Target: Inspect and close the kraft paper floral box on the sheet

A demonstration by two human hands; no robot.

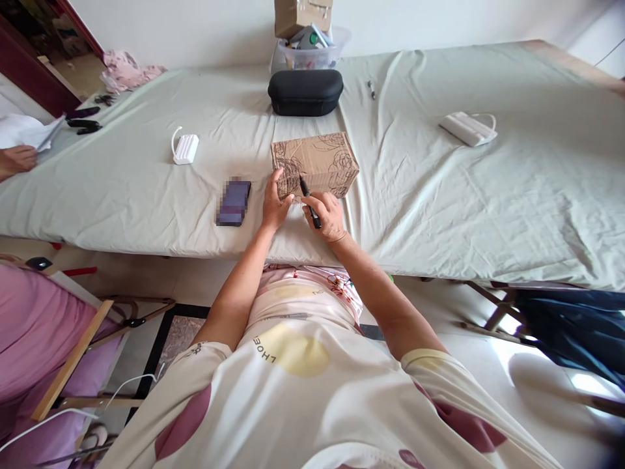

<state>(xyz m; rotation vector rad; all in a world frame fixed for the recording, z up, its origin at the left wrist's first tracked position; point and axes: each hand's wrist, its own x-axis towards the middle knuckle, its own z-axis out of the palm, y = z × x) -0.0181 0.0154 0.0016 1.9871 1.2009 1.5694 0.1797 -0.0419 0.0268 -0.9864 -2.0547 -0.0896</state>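
Note:
A brown cardboard box (319,155) with dark scribbled swirls drawn on its top and front lies on the cloth-covered table in front of me. My left hand (276,204) grips its front left corner, fingers on the left side and thumb at the front. Between the fingers of my right hand (329,215) is a black marker (305,188), tilted with its tip against the box near the top front edge, beside the scribbles on the left. A phone (234,203) with a partly blurred outline lies left of my left hand.
Behind the box sits a black zip case (306,92), then a clear tub (312,62) of items. White power banks lie left (186,149) and right (469,128). A pen (372,90) lies farther back. Another person's hand (18,159) holds paper at far left.

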